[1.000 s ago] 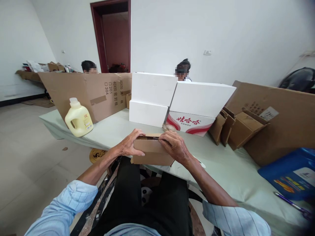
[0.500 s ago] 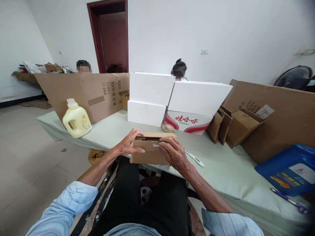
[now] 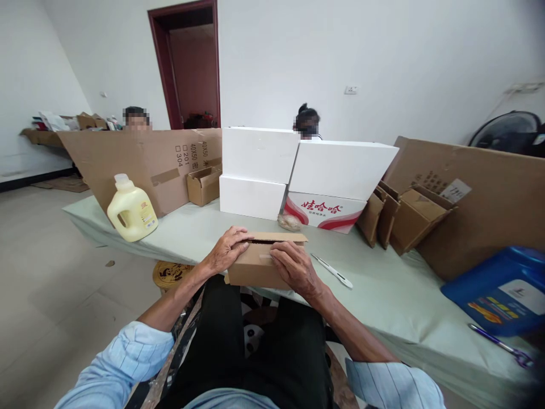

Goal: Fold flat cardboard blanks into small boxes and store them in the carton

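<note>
A small brown cardboard box point(image 3: 251, 270) lies at the table's near edge, in front of my lap. A dark slit shows along its top, between the back flap point(image 3: 279, 237) and the front panel. My left hand point(image 3: 230, 248) grips the box's left top corner. Bent fingers of my right hand point(image 3: 295, 268) press on the top at the right side. Beside those fingertips is a pale strip point(image 3: 265, 257), perhaps tape. A white utility knife point(image 3: 332, 271) lies just right of my right hand.
White boxes point(image 3: 259, 154) stand stacked beyond, above a red-and-white carton point(image 3: 326, 213). On the left are a yellow jug point(image 3: 134, 210) and a small open box point(image 3: 204, 186). Folded cardboard point(image 3: 421, 218), a blue jug point(image 3: 498, 292) and a purple-handled tool point(image 3: 500, 343) are right. Two people sit behind.
My right hand has shifted slightly left and down on the box. The small open box at the back has come out leftward from behind the white boxes.
</note>
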Tool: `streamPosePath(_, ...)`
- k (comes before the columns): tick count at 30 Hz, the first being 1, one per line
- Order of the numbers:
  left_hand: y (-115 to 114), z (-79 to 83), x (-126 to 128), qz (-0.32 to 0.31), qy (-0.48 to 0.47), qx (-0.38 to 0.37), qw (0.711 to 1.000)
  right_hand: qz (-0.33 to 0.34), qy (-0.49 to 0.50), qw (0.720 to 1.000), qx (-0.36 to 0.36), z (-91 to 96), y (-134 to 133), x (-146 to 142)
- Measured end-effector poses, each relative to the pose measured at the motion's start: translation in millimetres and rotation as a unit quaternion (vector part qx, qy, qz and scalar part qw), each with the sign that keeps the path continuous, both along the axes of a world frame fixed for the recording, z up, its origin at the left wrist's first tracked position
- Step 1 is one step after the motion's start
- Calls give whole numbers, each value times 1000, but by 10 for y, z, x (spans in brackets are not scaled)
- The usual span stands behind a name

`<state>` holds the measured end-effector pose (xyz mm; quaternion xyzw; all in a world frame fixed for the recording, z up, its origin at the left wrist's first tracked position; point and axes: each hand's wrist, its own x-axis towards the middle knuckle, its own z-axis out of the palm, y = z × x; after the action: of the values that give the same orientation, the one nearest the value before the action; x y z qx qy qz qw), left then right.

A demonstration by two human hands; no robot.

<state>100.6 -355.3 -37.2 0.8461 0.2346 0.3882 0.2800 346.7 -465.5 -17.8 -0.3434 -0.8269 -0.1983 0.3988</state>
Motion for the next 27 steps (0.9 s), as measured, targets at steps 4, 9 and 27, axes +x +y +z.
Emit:
streamPosePath(4,-16,13,-47,1,49,27,998,-2,6,1000,5,-6,-1,0)
streamPosePath(9,-46,69,-110,1,124,59,991,17,44,999,1,4,8,-20)
streamPosePath(27,-143,308,-212,2,244,124,962,-4,255,967,-12,220,-10,231)
